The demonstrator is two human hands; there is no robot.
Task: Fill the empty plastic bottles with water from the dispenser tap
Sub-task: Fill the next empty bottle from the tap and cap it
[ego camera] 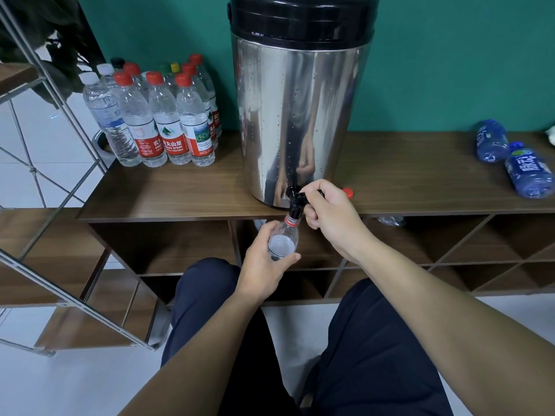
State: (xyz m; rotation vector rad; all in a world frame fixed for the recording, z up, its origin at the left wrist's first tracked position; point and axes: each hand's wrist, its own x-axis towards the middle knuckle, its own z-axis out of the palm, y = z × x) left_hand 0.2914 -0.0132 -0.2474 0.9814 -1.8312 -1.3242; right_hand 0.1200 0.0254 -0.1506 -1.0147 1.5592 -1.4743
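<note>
Steel water dispenser (295,115) w/ black lid stands upright on wooden shelf top, droplets on its shiny side. Black tap (295,199) low at front, overhanging shelf edge. Clear plastic bottle (283,238) uncapped, red neck ring, mouth right under tap spout, held about upright, slightly tilted; water level unclear. Cluster of capped bottles (159,115) upright at shelf's left end, mostly red caps w/ red labels, a couple white caps, look filled. Two blue bottles (510,157) lying on sides at shelf's right end. Red cap (347,192) loose on shelf just right of dispenser base.
</note>
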